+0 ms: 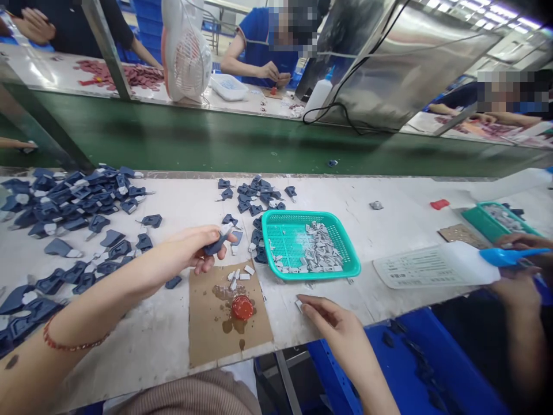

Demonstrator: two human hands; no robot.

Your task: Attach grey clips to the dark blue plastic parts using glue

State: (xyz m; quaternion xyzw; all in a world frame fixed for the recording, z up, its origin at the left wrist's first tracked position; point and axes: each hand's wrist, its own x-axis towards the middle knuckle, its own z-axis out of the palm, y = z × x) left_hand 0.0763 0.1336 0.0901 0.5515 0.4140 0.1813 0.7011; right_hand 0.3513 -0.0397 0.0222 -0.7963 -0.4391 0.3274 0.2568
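Observation:
My left hand point(206, 248) is closed on a dark blue part point(215, 246) with a light grey tip, above the top edge of a brown cardboard sheet point(207, 334). Between the thumb and fingers of my right hand point(326, 314) is a small light grey piece point(299, 305), over the white table right of the cardboard. On the cardboard sit a red cap point(242, 308), wet spots and several small grey pieces point(244, 276). Beyond my right hand, a green basket point(270, 262) holds many grey pieces point(322, 251).
Dark blue parts point(73, 202) are heaped at the left, more point(259, 193) behind the basket. A white bottle point(436, 265) with a blue nozzle lies at the right beside another person's hands. A green belt point(216, 135) runs behind the table; people sit beyond it.

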